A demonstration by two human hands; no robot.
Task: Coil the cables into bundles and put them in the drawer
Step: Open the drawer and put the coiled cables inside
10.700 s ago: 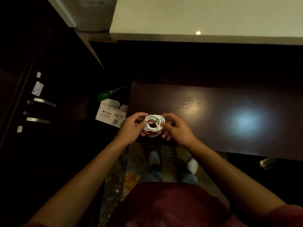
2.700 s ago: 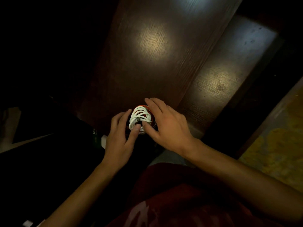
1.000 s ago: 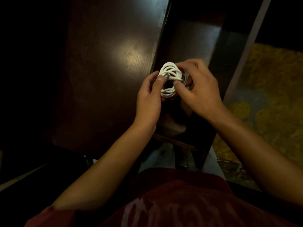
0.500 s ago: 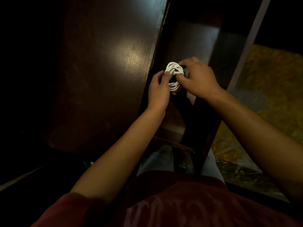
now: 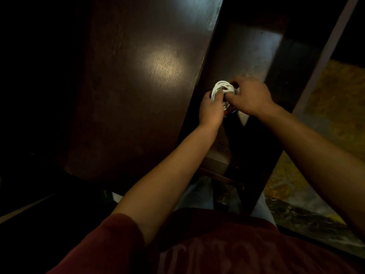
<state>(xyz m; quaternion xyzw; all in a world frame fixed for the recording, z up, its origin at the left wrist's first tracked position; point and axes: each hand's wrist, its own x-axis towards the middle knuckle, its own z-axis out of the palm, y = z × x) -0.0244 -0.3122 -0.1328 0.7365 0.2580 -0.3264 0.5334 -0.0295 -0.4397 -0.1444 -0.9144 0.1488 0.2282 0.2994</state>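
A coiled white cable bundle (image 5: 222, 88), with a bit of red showing underneath, is held between both hands over the open dark wooden drawer (image 5: 245, 52). My left hand (image 5: 210, 109) grips its left side with the fingers curled into the loops. My right hand (image 5: 250, 97) grips its right side and covers part of it. Whether the bundle touches the drawer floor is hidden by my hands.
The dark wooden desk top (image 5: 138, 80) lies to the left of the drawer. The drawer's right wall (image 5: 276, 107) is close to my right wrist. Yellow patterned floor (image 5: 325, 107) shows at the right. My red shirt fills the bottom of the view.
Both hands have carried the bundle from above the desk edge over to the open drawer and lowered it deeper inside; in the last half second it sank slightly.
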